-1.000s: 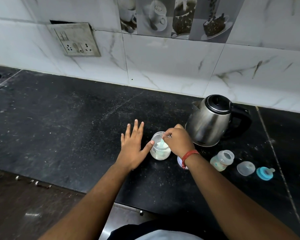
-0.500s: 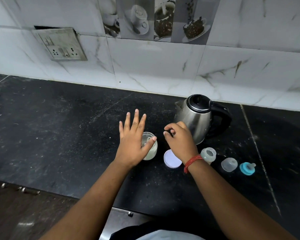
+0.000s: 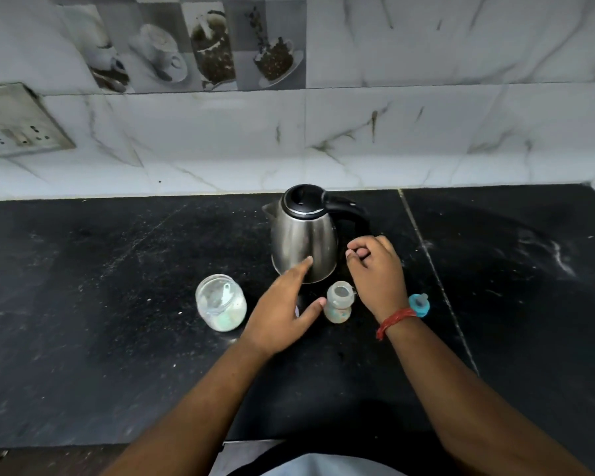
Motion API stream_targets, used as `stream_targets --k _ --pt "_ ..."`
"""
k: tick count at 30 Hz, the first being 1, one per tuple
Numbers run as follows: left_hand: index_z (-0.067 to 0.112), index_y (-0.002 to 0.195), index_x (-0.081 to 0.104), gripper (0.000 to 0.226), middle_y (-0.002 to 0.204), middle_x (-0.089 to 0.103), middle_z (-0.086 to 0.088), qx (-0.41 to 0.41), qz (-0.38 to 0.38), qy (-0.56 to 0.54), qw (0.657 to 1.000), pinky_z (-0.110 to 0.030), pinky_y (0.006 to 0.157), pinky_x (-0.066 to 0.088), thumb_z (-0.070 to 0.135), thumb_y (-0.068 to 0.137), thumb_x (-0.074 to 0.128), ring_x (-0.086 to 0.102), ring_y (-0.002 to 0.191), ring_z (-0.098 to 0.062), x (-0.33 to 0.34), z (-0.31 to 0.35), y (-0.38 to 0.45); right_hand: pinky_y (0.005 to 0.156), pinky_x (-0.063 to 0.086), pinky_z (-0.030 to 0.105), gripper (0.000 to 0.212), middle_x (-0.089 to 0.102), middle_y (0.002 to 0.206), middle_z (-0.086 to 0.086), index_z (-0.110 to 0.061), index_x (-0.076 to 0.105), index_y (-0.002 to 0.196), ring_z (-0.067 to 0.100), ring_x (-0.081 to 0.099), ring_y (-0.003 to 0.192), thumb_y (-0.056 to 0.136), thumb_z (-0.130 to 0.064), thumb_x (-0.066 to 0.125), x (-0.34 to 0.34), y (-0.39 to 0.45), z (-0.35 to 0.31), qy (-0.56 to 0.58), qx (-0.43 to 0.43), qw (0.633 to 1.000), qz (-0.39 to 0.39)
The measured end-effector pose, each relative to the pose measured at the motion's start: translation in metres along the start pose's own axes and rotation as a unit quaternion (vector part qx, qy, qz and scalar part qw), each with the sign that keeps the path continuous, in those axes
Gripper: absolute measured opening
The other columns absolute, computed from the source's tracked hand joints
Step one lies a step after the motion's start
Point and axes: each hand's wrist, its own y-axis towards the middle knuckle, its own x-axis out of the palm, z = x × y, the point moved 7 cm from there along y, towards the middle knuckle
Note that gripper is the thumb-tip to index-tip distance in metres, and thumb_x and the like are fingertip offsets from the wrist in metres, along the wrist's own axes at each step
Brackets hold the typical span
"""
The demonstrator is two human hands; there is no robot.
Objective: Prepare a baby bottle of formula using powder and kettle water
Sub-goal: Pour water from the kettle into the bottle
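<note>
Now, change: both hands have left the powder jar (image 3: pixel 221 303), scoop inside.
Left hand (image 3: pixel 282 304): open, thumb beside the baby bottle (image 3: pixel 338 301).
Right hand (image 3: pixel 375 269): loosely curled, empty, near the kettle (image 3: pixel 304 235).
Meaning: probably water next.

Black stone countertop (image 3: pixel 83 304), speckled and dusty, with a seam line (image 3: pixel 426 255) running front to back on the right. White marble-look wall tiles (image 3: pixel 461 132) behind. Decorative tile strip (image 3: pixel 200 46) of coffee cups up top. Switch/socket plate (image 3: pixel 14 128) at left, grimy. Light dim, even.
</note>
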Motion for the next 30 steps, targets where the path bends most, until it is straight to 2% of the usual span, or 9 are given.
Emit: stream_targets --k 3,8,14,17,20,22,25,27,30 --pt "0.025 0.160 0.031 0.076 0.162 0.040 0.011 -0.035 -0.033 -0.020 0.999 -0.026 0.121 0.032 0.049 0.096 0.064 0.035 0.147 -0.003 0.023 -0.002 0.006 0.070 0.039 0.002 0.012 0.053 0.095 -0.010 -0.024 0.067 0.092 0.003 0.058 0.083 0.091 -0.012 0.066 -0.013 0.005 0.022 -0.003 0.037 0.999 -0.001" --pt "0.023 0.159 0.032 0.079 0.161 0.041 0.010 -0.071 -0.077 -0.054 0.993 -0.028 0.122 0.031 0.044 0.093 0.072 0.037 0.147 -0.004 0.054 -0.010 0.019 0.073 0.047 0.018 0.011 0.052 0.093 -0.008 -0.024 0.067 0.092 0.010 0.059 0.078 0.091 -0.013 0.066 -0.025 0.018 0.046 0.017 0.077 0.997 -0.006" --pt "0.025 0.156 0.035 0.087 0.157 0.046 0.012 -0.106 -0.089 -0.082 0.987 -0.036 0.121 0.036 0.048 0.084 0.077 0.041 0.144 -0.002 0.074 -0.026 0.029 0.070 0.044 0.017 0.012 0.052 0.099 -0.005 -0.022 0.064 0.102 0.008 0.057 0.074 0.092 -0.017 0.068 -0.027 0.041 0.050 0.031 0.084 0.996 -0.014" --pt "0.030 0.153 0.037 0.091 0.153 0.049 0.016 -0.123 -0.094 -0.113 0.981 -0.039 0.119 0.040 0.057 0.077 0.077 0.044 0.142 -0.001 0.082 -0.034 0.030 0.075 0.044 0.012 0.032 0.049 0.117 -0.002 -0.017 0.060 0.121 0.007 0.058 0.086 0.091 -0.019 0.071 -0.018 0.055 0.047 0.040 0.086 0.994 -0.053" --pt "0.036 0.148 0.042 0.083 0.147 0.053 0.021 -0.128 -0.101 -0.117 0.980 -0.041 0.116 0.043 0.055 0.076 0.078 0.049 0.137 0.001 0.085 -0.038 0.032 0.095 0.047 0.025 0.049 0.045 0.129 -0.001 -0.017 0.054 0.132 0.013 0.055 0.111 0.088 -0.016 0.074 0.001 0.072 0.046 0.037 0.089 0.988 -0.124" --pt "0.039 0.140 0.048 0.071 0.138 0.060 0.023 -0.127 -0.106 -0.118 0.979 -0.041 0.113 0.047 0.050 0.077 0.079 0.056 0.131 -0.001 0.084 -0.037 0.034 0.103 0.047 0.034 0.046 0.051 0.127 0.000 -0.020 0.057 0.128 0.016 0.057 0.115 0.086 -0.014 0.075 0.012 0.081 0.044 0.045 0.092 0.982 -0.157" --pt "0.038 0.133 0.056 0.059 0.126 0.066 0.022 -0.119 -0.101 -0.120 0.980 -0.042 0.108 0.050 0.043 0.079 0.080 0.062 0.122 -0.004 0.083 -0.035 0.037 0.098 0.052 0.042 0.027 0.068 0.109 0.000 -0.026 0.062 0.106 0.018 0.065 0.104 0.086 -0.011 0.072 0.023 0.088 0.045 0.092 0.124 0.971 -0.181" --pt "0.039 0.132 0.057 0.058 0.126 0.066 0.022 -0.112 -0.089 -0.124 0.982 -0.042 0.107 0.051 0.043 0.079 0.080 0.062 0.122 -0.004 0.080 -0.033 0.037 0.093 0.052 0.042 0.021 0.070 0.099 0.002 -0.025 0.063 0.096 0.019 0.066 0.097 0.086 -0.008 0.071 0.025 0.091 0.046 0.109 0.138 0.969 -0.175" --pt "0.041 0.128 0.059 0.053 0.122 0.069 0.021 -0.111 -0.071 -0.134 0.982 -0.040 0.105 0.053 0.035 0.080 0.082 0.065 0.118 -0.004 0.076 -0.034 0.037 0.088 0.050 0.040 0.021 0.069 0.090 0.002 -0.022 0.063 0.091 0.019 0.066 0.090 0.084 -0.003 0.069 0.030 0.093 0.045 0.124 0.150 0.963 -0.186"
